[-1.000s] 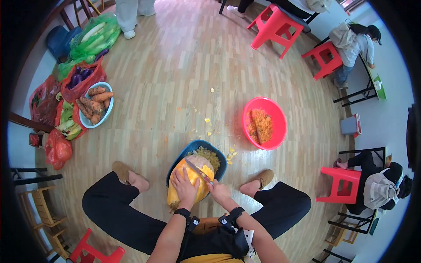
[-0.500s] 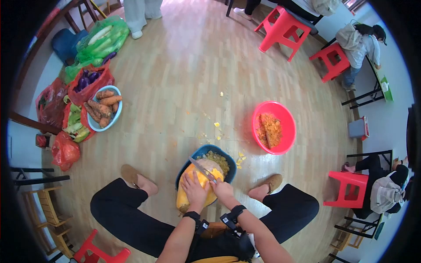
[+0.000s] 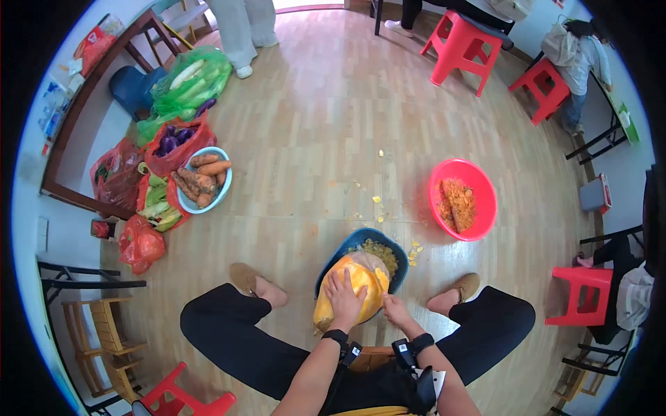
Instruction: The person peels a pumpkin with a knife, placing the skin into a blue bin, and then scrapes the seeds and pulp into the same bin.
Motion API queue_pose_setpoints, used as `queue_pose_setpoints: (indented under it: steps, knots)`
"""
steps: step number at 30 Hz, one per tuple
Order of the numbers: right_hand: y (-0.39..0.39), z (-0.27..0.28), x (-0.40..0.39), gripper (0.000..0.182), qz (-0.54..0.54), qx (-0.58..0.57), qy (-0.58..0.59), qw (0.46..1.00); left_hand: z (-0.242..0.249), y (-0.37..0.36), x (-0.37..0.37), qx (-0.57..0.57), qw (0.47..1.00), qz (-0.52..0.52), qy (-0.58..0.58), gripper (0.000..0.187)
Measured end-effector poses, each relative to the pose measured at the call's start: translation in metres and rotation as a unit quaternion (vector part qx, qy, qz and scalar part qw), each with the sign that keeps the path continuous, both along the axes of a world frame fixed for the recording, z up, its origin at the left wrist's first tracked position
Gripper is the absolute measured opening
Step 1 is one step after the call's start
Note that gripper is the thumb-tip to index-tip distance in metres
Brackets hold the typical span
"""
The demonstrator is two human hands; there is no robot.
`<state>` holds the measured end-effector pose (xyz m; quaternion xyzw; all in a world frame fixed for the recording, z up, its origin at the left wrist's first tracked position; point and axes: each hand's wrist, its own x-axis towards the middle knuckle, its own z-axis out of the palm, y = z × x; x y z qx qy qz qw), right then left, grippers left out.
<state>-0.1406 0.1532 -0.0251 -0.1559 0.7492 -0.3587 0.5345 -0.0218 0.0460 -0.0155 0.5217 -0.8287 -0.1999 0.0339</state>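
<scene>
A large, partly peeled yellow-orange pumpkin (image 3: 368, 279) lies tilted in a dark blue basin (image 3: 402, 272), its lower end over the near rim. My left hand (image 3: 345, 299) rests on its upper side, fingers spread and flat. My right hand (image 3: 397, 311), at the pumpkin's right side, is closed around the handle of a knife. The blade is now mostly hard to make out against a flap of cut rind. Peel scraps (image 3: 380, 254) fill the far part of the basin.
A pink basin (image 3: 490, 201) with orange scraps stands ahead right. At left are carrots (image 3: 198, 182) in a light blue basin, eggplants (image 3: 171, 141) and bagged vegetables (image 3: 191, 83). Peel bits (image 3: 414, 251) dot the floor. Red stools (image 3: 581, 295) and seated people line the right side.
The knife, seen lying across the pumpkin's top before, has come down along its right side with my right hand. My left hand stays on the pumpkin. The camera view has shifted left.
</scene>
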Motion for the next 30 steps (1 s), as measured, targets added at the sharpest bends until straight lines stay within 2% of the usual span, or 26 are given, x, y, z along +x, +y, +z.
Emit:
queue_pose_setpoints:
  steps: [1, 3, 4, 6, 8, 10, 11, 13, 14, 16, 17, 18, 19, 20, 22, 23, 25, 26, 28, 29, 30]
  knots:
    - [0.0, 0.005, -0.006, 0.046, 0.003, -0.008, -0.001, 1.0, -0.001, -0.003, 0.001, 0.02, 1.0, -0.003, 0.017, 0.073]
    - [-0.004, 0.013, -0.01, 0.049, -0.126, 0.044, -0.115, 0.984, 0.001, -0.007, 0.007, 0.035, 0.999, -0.019, 0.014, 0.073]
    - [-0.008, 0.014, -0.011, 0.046, -0.146, 0.038, -0.103, 0.983, 0.003, -0.011, 0.013, 0.028, 0.999, -0.018, 0.009, 0.073]
    - [-0.014, 0.019, -0.017, 0.045, -0.154, 0.011, -0.157, 0.975, 0.008, -0.007, 0.024, 0.058, 0.996, -0.063, 0.014, 0.074]
    - [-0.02, 0.03, -0.017, 0.045, -0.136, 0.016, -0.161, 0.977, 0.015, -0.011, 0.023, 0.071, 0.995, -0.061, 0.02, 0.069]
    - [-0.022, 0.033, -0.006, 0.045, -0.119, 0.024, -0.168, 0.978, 0.009, -0.018, 0.02, 0.157, 0.982, -0.001, 0.109, 0.063]
    - [-0.024, 0.033, -0.001, 0.045, -0.126, 0.025, -0.188, 0.974, 0.006, -0.021, 0.017, 0.155, 0.982, -0.004, 0.108, 0.063]
    - [-0.023, 0.028, -0.003, 0.045, -0.134, 0.022, -0.205, 0.969, 0.029, -0.033, -0.005, 0.278, 0.933, 0.05, 0.222, 0.056]
    - [-0.021, 0.025, -0.004, 0.046, -0.136, 0.018, -0.204, 0.969, 0.027, -0.03, -0.009, 0.277, 0.934, 0.047, 0.222, 0.056]
    - [-0.015, 0.008, -0.004, 0.047, -0.139, 0.011, -0.205, 0.969, 0.02, -0.02, -0.014, 0.096, 0.992, -0.027, 0.082, 0.074]
    - [-0.012, -0.004, -0.006, 0.046, -0.093, 0.035, -0.057, 0.993, 0.023, -0.017, -0.013, 0.091, 0.992, -0.031, 0.083, 0.074]
    - [-0.006, -0.014, -0.005, 0.046, -0.047, 0.064, 0.089, 0.993, 0.039, -0.007, -0.009, 0.091, 0.995, 0.011, -0.027, 0.088]
    - [-0.005, -0.004, -0.008, 0.046, -0.051, 0.065, 0.085, 0.993, 0.047, -0.001, -0.005, 0.089, 0.985, 0.053, -0.137, 0.103]
    - [-0.002, 0.005, -0.011, 0.044, -0.068, 0.066, 0.054, 0.994, 0.044, 0.001, 0.003, 0.09, 0.984, 0.048, -0.145, 0.103]
    - [-0.001, 0.013, -0.011, 0.043, -0.103, 0.074, 0.013, 0.992, 0.037, 0.0, 0.026, 0.094, 0.986, 0.01, -0.14, 0.126]
    - [0.0, 0.012, -0.012, 0.043, -0.1, 0.074, 0.026, 0.992, 0.033, -0.005, 0.037, 0.096, 0.984, -0.01, -0.148, 0.126]
    - [0.004, -0.005, -0.013, 0.042, -0.095, 0.076, 0.022, 0.992, 0.015, -0.023, 0.054, 0.257, 0.964, 0.031, 0.067, 0.121]
    - [0.004, -0.005, -0.013, 0.042, -0.107, 0.077, 0.015, 0.991, -0.006, -0.03, 0.065, 0.257, 0.964, 0.021, 0.058, 0.121]
    - [-0.005, -0.003, -0.014, 0.034, -0.105, 0.061, 0.001, 0.993, -0.044, -0.04, 0.085, 0.383, 0.914, -0.007, 0.136, 0.111]
    - [-0.012, 0.004, -0.015, 0.034, -0.113, 0.061, -0.006, 0.992, -0.04, -0.042, 0.084, 0.383, 0.915, -0.012, 0.127, 0.111]
    - [-0.021, 0.015, -0.018, 0.034, -0.122, 0.053, 0.007, 0.991, -0.029, -0.041, 0.08, 0.418, 0.898, 0.027, 0.133, 0.107]
